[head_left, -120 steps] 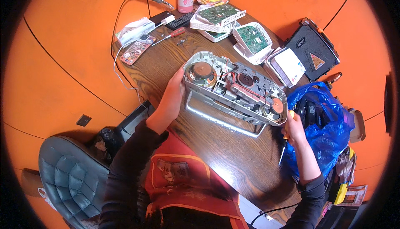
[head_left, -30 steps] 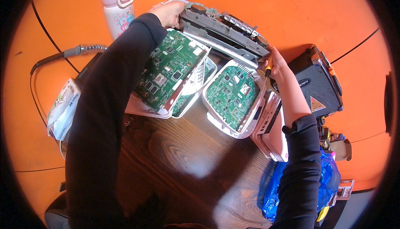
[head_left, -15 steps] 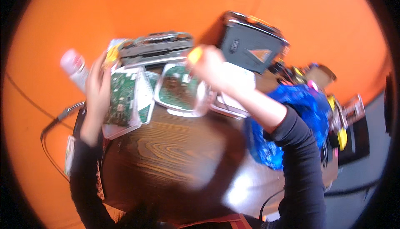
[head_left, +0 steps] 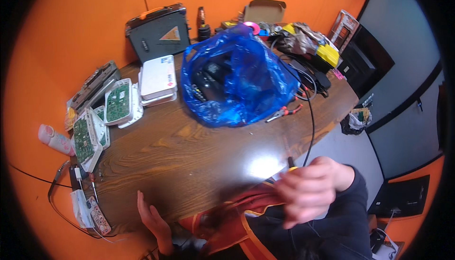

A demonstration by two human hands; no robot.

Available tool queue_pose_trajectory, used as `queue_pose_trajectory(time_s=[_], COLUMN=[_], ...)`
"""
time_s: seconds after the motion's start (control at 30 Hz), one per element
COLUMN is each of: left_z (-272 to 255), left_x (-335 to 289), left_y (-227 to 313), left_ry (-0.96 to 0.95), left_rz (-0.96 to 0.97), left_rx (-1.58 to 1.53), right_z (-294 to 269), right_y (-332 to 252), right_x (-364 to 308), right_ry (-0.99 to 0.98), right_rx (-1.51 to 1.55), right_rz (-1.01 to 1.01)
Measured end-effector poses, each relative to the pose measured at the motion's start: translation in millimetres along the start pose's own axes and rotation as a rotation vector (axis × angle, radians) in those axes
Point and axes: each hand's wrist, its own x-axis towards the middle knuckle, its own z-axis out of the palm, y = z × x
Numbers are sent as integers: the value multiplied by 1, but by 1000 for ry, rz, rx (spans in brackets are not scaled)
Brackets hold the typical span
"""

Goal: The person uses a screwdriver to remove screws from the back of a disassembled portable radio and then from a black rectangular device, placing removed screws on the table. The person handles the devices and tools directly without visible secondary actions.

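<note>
My left hand [head_left: 155, 219] is at the table's near edge, its fingers stretched and apart with nothing in them. At the front right, my right hand [head_left: 310, 191] is closed, slightly blurred, around a slim tool [head_left: 291, 163]. A bit of yellow and a dark collar show above the fingers, with a thin, faint shaft pointing away; its exact kind is unclear. A black cable [head_left: 311, 127] runs down close to this hand. Beyond lie red-handled pliers [head_left: 284, 112], beside a large blue plastic bag [head_left: 258, 77] with dark items inside.
Green circuit boards in white casings [head_left: 118, 101] stand at the left, near a pink-white bottle [head_left: 54, 139]. White boxes [head_left: 159, 77] and a dark case [head_left: 159, 35] are behind. A phone [head_left: 98, 215] and red-handled screwdriver [head_left: 92, 180] lie at the left edge.
Both hands have drawn back from the circuit boards toward me; the left has let go of the cased board. The view has swung right, showing more table, and the right hand still holds the tool.
</note>
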Motion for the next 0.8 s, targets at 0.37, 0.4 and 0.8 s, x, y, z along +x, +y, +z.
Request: queue_pose_trajectory(time_s=[0.37,0.4,0.8], left_z=[63,69,108], left_x=[-33,-35,-34], left_y=[31,34,36], left_ry=[213,221,228], left_rz=[-35,-56,-89], left_rx=[361,343,439], right_z=[-72,-78,-39], right_y=[-1,4,-27], right_x=[-182,-196,-317], right_ry=[1734,1923,1992], right_rx=[432,544,287], right_rz=[1228,1236,1437])
